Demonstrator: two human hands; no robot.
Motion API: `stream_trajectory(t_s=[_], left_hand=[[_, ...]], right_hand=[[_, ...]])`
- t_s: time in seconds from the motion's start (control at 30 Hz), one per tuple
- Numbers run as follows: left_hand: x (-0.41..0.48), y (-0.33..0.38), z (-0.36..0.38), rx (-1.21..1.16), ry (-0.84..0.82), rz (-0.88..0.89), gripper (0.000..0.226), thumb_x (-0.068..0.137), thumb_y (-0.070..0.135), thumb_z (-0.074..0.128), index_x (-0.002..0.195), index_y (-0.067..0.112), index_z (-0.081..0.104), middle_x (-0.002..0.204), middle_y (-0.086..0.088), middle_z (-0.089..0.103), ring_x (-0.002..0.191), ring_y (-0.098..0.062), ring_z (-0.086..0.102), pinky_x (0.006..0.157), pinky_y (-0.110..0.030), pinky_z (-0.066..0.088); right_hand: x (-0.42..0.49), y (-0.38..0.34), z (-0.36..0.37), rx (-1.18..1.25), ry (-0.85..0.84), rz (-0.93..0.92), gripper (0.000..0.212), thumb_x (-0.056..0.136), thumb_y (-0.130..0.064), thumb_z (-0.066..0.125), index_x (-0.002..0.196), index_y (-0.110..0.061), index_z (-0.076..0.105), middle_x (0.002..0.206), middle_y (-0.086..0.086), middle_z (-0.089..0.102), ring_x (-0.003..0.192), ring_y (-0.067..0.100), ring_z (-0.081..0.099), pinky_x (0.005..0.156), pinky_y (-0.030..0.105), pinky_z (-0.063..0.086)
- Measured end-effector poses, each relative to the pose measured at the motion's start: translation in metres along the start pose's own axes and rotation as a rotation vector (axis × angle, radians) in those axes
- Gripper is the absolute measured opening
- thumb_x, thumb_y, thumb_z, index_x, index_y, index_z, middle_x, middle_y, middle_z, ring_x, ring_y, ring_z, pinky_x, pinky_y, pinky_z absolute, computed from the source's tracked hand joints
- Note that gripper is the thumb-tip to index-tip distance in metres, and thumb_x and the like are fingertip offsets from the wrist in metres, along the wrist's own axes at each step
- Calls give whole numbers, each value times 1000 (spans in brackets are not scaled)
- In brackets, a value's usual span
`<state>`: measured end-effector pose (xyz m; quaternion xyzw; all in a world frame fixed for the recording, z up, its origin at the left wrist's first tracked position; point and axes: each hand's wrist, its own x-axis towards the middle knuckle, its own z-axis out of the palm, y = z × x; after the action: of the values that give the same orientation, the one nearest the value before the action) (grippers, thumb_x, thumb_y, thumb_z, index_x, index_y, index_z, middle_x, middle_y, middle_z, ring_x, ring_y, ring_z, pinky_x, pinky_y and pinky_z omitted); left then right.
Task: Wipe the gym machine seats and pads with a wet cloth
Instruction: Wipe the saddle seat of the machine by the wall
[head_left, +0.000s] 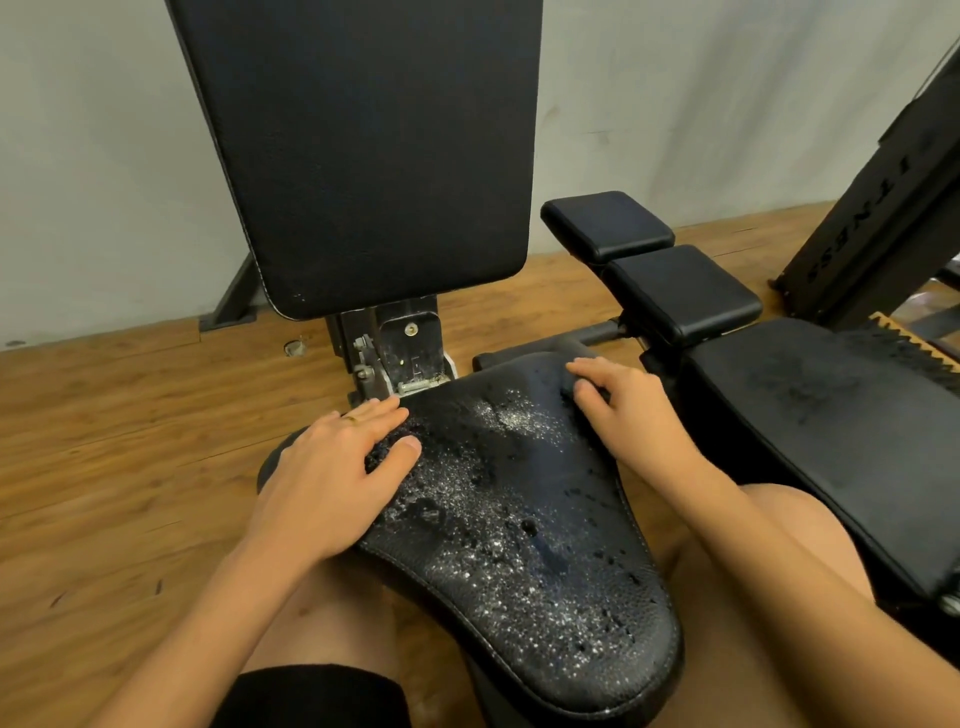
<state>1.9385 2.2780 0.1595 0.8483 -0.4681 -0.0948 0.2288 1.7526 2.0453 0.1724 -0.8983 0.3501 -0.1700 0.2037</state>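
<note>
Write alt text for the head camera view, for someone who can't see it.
Two bare hands rest on a black gym machine seat speckled with water droplets, the left hand flat near its left edge, the right hand at its far right corner. An upright black back pad stands behind, above a wooden floor.

Black saddle-shaped pebbled-leather seat (519, 519): silver-white droplet speckle over most of the top, pale stitch line along the rim. Tall black rectangular back pad (363, 145): plain matte, thin pale piping at its lower-left edge. Two small glossy black rectangular pads (605, 223) (685, 291): no pattern. Flat black bench pad (831, 415) at right: faint dull smudges. Grey metal bracket (410, 353): white flecks, one brass-coloured screw. Brown plank floor (104, 441): wood grain. Off-white wall (78, 156). Black machine frame (883, 208): cut-out lettering. Tan toothed strip (914, 338): zigzag. Gold ring (352, 418) on left hand (332, 478).
</note>
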Motion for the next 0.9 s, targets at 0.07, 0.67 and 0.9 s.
stream_trajectory(t_s=[0.07,0.67,0.9], left_hand=[[3,-3,-1,-15,-13,-4,70,85,74,25,142,41,49,149,28,36,145,-9,33,118,-46,30],[0,-2,0,19,-52,14,53,98,58,35,148,42,39,153,28,26,148,-5,23,121,-38,20],[0,-3,0,9,-24,26,54,97,59,37,146,39,45,153,25,33,145,-2,27,121,-35,21]], right_hand=[[24,0,4,-22,-13,20,36,99,-15,48,132,-13,61,139,6,58,140,26,41,113,42,37],[30,4,4,57,0,146,37,100,-18,47,135,-12,59,144,6,53,139,28,41,115,40,31],[-46,-8,-10,146,11,55,32,102,-18,50,130,-17,63,142,-1,55,141,17,39,116,35,30]])
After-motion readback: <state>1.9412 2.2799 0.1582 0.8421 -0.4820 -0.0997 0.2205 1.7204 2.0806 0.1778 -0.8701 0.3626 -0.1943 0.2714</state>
